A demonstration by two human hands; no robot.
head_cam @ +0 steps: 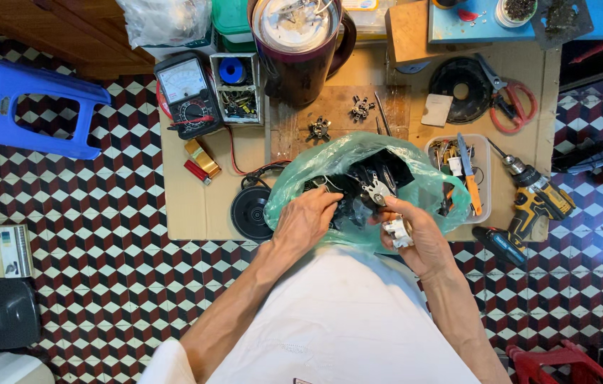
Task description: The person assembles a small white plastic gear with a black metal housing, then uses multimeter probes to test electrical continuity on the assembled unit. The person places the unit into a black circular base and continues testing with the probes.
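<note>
Left hand [306,217] curled into mouth of thin green plastic bag [422,186], fingers narrow, pinching dark parts inside, likely to sort them. Right hand [415,235] gripping small white plastic piece [396,231] against palm, fingertips holding bag edge open. Just beyond fingertips: tangled black parts [358,188], glossy, irregular. Beside left wrist: round black speaker [250,212] on cardboard.

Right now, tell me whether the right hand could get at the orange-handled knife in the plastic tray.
Probably yes. The orange-handled knife lies on top in the open plastic tray, just beyond the right hand, uncovered. But that hand already holds a small white part, so its grip isn't free.
</note>
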